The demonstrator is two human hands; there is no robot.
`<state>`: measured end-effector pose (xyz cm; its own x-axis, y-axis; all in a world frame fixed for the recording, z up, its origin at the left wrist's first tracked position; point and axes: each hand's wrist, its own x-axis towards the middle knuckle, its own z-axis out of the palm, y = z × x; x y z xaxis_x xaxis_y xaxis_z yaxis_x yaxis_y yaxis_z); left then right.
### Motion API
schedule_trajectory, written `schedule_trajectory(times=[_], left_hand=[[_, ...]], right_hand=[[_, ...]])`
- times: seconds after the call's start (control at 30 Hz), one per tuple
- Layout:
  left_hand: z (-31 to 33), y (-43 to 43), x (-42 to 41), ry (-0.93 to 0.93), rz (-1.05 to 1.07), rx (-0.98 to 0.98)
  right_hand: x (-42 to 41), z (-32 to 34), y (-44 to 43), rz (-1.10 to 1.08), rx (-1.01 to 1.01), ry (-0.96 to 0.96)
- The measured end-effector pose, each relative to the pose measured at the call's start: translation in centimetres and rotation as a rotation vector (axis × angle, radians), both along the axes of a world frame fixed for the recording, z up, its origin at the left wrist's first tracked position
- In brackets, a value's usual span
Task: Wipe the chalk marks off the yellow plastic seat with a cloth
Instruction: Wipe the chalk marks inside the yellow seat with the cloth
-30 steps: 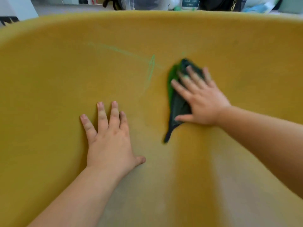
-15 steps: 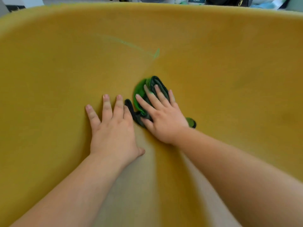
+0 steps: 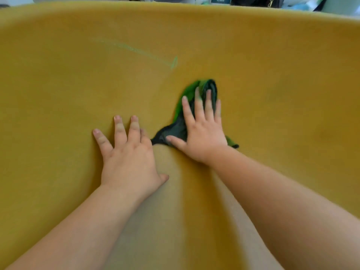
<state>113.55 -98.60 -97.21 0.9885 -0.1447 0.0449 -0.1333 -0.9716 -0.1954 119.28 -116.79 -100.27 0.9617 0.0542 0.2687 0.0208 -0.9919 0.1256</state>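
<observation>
**Seat Surface: Hand and Cloth Positions**

The yellow plastic seat (image 3: pixel 58 94) fills almost the whole head view, its curved far rim running along the top edge.

1. Right hand (image 3: pixel 202 133): laid flat, palm down, on the green and dark grey cloth (image 3: pixel 178 126). The fingers are straight and slightly spread, and the thumb points left across the cloth's lower edge. The hand presses the cloth onto the seat; nothing is gripped.
2. Cloth: bunched under the right hand near the middle of the seat. A folded end shows beyond the fingertips, a dark corner tapers to the left, and a small green tip shows at the right of the wrist.
3. Left hand (image 3: pixel 128 158): laid flat, palm down, directly on the bare seat just left of the cloth. The fingers are extended and hold nothing. The cloth's dark corner ends just beside the index finger.
4. Chalk mark (image 3: pixel 136 50): a faint greenish line slanting down to the right on the seat's far slope, ending in a short stroke. It lies above and left of the cloth, apart from it.
</observation>
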Motion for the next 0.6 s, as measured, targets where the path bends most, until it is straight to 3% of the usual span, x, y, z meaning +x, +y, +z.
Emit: schedule_trajectory(times=[0.1, 0.2, 0.27, 0.33, 0.4, 0.5, 0.53, 0.6], left_hand=[[0.0, -0.1, -0.1, -0.005, -0.001, -0.002], [0.1, -0.2, -0.1, 0.02, -0.008, 0.018], [0.1, 0.0, -0.1, 0.029, -0.006, 0.019], [0.1, 0.0, -0.1, 0.034, -0.004, 0.018], [0.1, -0.1, 0.0, 0.039, -0.01, 0.007], [0.0, -0.2, 0.1, 0.039, -0.019, 0.008], [0.0, -0.1, 0.1, 0.037, -0.016, 0.013], [0.0, -0.1, 0.2, 0.028, -0.016, 0.024]], right_hand=[[-4.7, -3.5, 2.4, 0.182, 0.052, 0.17], [-6.2, -2.9, -2.6, 0.3, -0.16, 0.259], [-4.9, -0.5, -8.7, 0.272, -0.341, 0.146], [-3.3, 3.3, -14.4, 0.053, -0.42, 0.01], [-2.7, 5.6, -16.5, -0.23, -0.31, -0.025], [-2.1, 3.2, -11.7, -0.513, 0.113, -0.129], [-2.5, 1.7, -9.0, -0.522, 0.214, -0.108], [-4.2, -1.8, -3.1, -0.371, 0.23, 0.016]])
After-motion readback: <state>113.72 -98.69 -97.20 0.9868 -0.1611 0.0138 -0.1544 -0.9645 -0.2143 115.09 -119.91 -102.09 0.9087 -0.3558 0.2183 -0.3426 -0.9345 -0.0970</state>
